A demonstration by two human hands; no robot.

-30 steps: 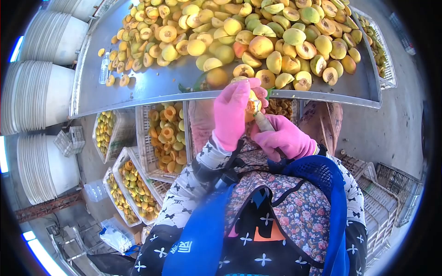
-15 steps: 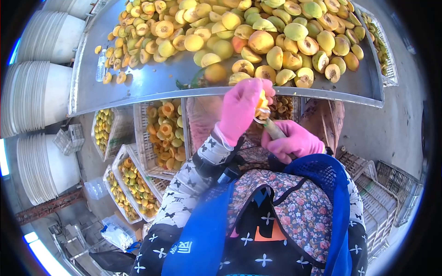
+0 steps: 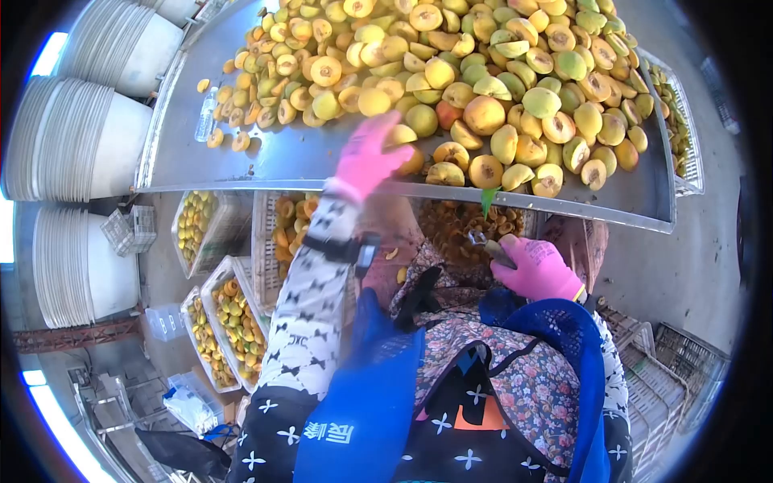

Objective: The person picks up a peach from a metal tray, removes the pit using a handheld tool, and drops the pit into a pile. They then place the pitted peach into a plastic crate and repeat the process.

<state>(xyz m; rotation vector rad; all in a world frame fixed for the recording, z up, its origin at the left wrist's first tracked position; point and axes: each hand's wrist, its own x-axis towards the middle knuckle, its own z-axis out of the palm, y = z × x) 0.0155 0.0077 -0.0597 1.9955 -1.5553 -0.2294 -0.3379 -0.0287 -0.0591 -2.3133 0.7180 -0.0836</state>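
My left hand (image 3: 369, 158), in a pink glove and slightly blurred, is over the near edge of the metal table (image 3: 282, 161). Its fingers are apart, right beside a yellow peach half (image 3: 400, 134) at the front of the pile. Lower down, my right hand (image 3: 533, 267), gloved in pink too, is closed round the handle of a pitting tool (image 3: 501, 253). The tool's small metal loop head points up and left, above a crate of brown pits and scraps (image 3: 463, 229). A green leaf (image 3: 488, 200) hangs at the table rim between the hands.
Cut peaches (image 3: 483, 115) are heaped across the table, with a clear plastic bottle (image 3: 206, 115) at its left. Crates of peach halves (image 3: 239, 322) stand on the floor to the left, near stacked white tubs (image 3: 88, 270). More crates (image 3: 648, 346) stand at right.
My left hand has moved from the tool head up and left to the table, and the peach piece it held is gone from it. My right hand and the tool are lower and farther right.
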